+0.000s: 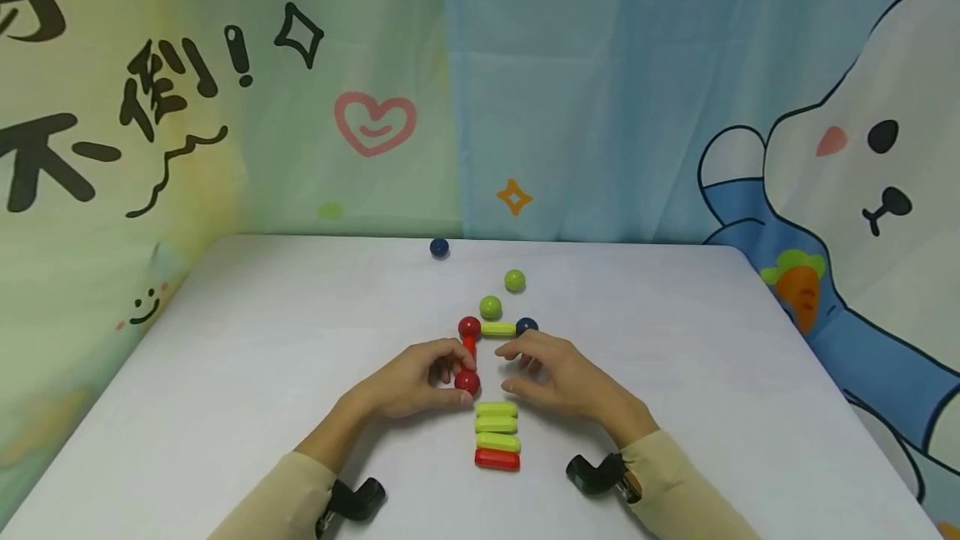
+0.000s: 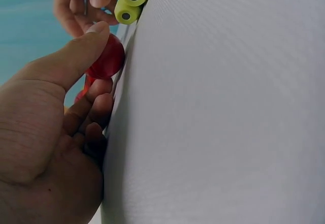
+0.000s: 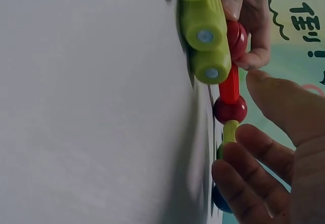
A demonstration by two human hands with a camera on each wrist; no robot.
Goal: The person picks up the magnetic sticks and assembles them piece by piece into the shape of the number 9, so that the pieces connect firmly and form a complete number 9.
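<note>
Fingers of the left hand [image 1: 408,380] pinch the near red ball [image 1: 467,381], thumb on top, probably to keep it steady against the red stick [image 1: 470,348] that joins it to the far red ball [image 1: 469,327]. A yellow-green stick [image 1: 498,328] runs from there to a dark blue ball [image 1: 527,326]. The right hand [image 1: 558,377] hovers beside the red stick, fingers loosely curved, holding nothing. Spare sticks [image 1: 497,435] lie in a row near the front edge of the tabletop [image 1: 225,357].
</note>
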